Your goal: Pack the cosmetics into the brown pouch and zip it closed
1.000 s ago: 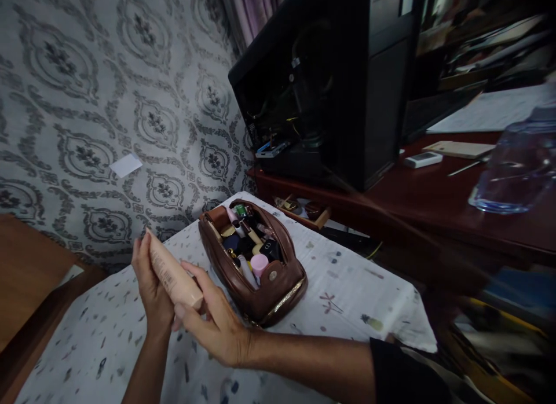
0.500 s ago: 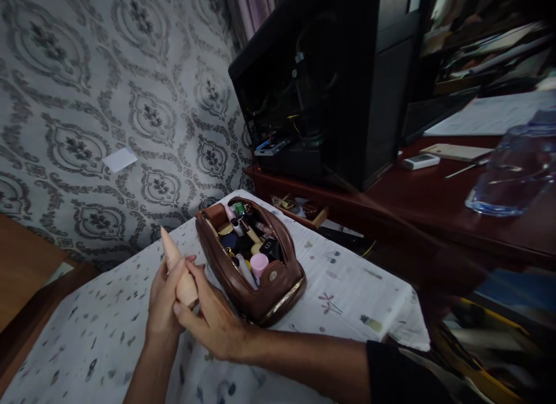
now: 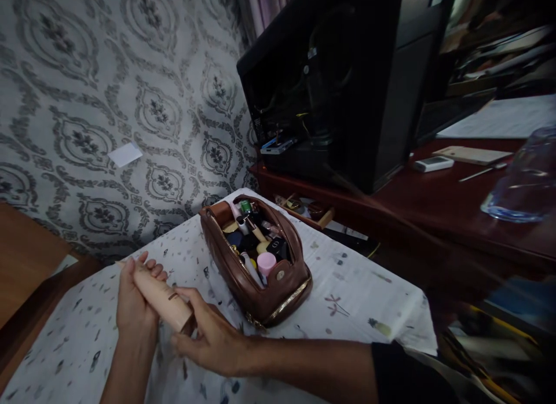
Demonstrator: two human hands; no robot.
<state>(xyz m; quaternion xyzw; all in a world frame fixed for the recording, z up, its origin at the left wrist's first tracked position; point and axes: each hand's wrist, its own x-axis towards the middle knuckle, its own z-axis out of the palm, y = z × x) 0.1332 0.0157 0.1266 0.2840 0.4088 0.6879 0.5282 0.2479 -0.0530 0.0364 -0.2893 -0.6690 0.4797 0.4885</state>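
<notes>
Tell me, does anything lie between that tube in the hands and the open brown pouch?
Nothing visible does. The left hand and right hand grip the beige tube; only bare tablecloth separates it from the open brown pouch.

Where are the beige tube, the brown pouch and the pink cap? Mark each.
beige tube (image 3: 160, 297): head view, middle of its body.
brown pouch (image 3: 264, 304): head view, front leather wall.
pink cap (image 3: 266, 263): head view, its top, inside the brown pouch.
</notes>
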